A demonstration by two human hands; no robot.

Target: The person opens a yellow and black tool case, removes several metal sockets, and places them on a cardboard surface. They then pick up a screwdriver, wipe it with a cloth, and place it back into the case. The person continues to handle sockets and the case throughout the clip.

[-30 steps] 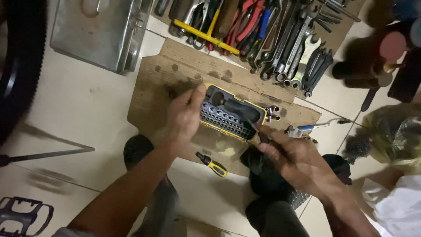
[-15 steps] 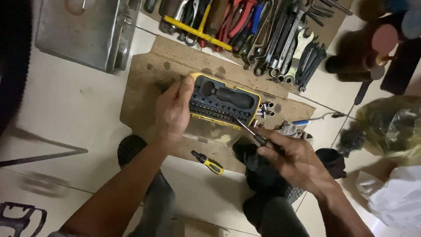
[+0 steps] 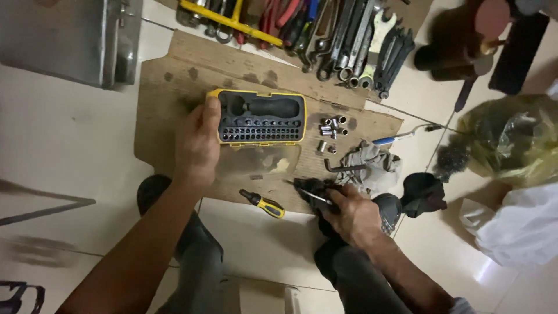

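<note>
An open yellow and black bit case point(image 3: 261, 118) lies on a sheet of brown cardboard point(image 3: 174, 75), with its clear lid point(image 3: 258, 161) folded toward me. My left hand point(image 3: 197, 145) grips the case's left end, thumb on its rim. My right hand point(image 3: 349, 218) is low by my knee, closed around a thin metal screwdriver point(image 3: 311, 195) whose shaft points up and left. A small yellow and black screwdriver point(image 3: 263, 203) lies on the cardboard's near edge between my hands. Several loose sockets point(image 3: 332, 127) sit right of the case.
A row of wrenches and pliers point(image 3: 343, 35) lies beyond the cardboard. A metal toolbox point(image 3: 64, 35) stands at the top left. A grey rag point(image 3: 372, 163), a hex key point(image 3: 340, 167), a black cloth point(image 3: 424, 192) and a yellowish plastic bag point(image 3: 511, 139) lie right.
My right hand has drawn back from the case toward my knee with the thin screwdriver. My left hand has turned the case so it lies level. The view has shifted.
</note>
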